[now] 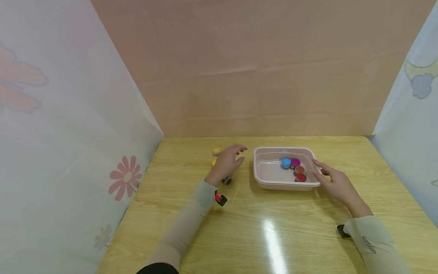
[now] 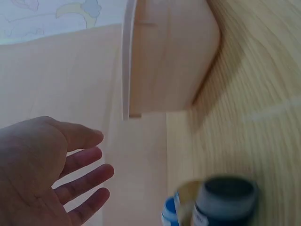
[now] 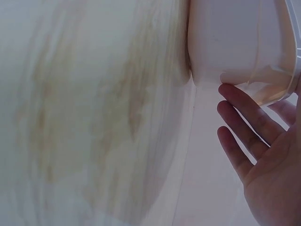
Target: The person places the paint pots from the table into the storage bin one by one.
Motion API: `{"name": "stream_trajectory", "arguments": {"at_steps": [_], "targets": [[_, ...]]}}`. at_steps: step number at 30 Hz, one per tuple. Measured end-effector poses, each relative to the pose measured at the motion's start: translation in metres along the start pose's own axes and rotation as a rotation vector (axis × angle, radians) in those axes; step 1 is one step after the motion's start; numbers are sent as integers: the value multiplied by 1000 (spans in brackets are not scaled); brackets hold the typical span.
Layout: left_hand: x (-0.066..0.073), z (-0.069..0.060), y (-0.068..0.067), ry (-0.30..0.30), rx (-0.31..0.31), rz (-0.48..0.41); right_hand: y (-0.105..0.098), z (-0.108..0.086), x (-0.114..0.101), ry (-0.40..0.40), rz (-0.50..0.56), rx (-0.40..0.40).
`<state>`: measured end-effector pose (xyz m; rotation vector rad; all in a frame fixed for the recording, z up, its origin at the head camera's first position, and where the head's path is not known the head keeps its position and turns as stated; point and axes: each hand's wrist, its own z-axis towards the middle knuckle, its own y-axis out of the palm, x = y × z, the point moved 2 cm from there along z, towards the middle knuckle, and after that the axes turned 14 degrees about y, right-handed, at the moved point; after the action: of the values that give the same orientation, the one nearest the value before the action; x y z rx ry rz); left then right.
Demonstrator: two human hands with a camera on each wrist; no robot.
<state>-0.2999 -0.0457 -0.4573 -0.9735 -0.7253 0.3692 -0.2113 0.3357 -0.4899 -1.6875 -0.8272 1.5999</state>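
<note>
A pale pink plastic basin (image 1: pixel 277 186) stands on the table, holding several small jars: a blue one (image 1: pixel 286 163), a purple one (image 1: pixel 295 163), an orange-brown one (image 1: pixel 299 170) and a red one (image 1: pixel 301 177). My right hand (image 1: pixel 338 184) holds the basin's right rim, thumb over the edge and fingers along the outer wall. Left of the basin, my left hand (image 1: pixel 227 161) hovers with relaxed fingers and nothing in them. Near it are a yellow jar (image 1: pixel 217 151) and a dark-lidded jar (image 1: pixel 227 180); another yellow jar (image 1: pixel 213 164) is partly hidden by the hand.
A wood-grain table (image 1: pixel 267 213) carries everything. Behind it rises a brown paper-like wall (image 1: pixel 256 76). Patterned white sheets hang on the left (image 1: pixel 75 133) and right (image 1: pixel 414 152). In the left wrist view, a blue jar (image 2: pixel 170 214) shows beside the dark-lidded one.
</note>
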Motion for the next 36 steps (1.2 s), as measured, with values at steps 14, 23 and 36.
{"name": "stream_trajectory", "arguments": {"at_steps": [14, 23, 36], "targets": [[-48, -54, 2, -36, -153, 150, 1, 2, 2, 5, -2, -18], [-50, -54, 12, -64, -193, 202, -1, 1, 1, 9, 4, -22], [-47, -47, 17, -32, -173, 207, 0, 0, 2, 18, 1, -22]]}}
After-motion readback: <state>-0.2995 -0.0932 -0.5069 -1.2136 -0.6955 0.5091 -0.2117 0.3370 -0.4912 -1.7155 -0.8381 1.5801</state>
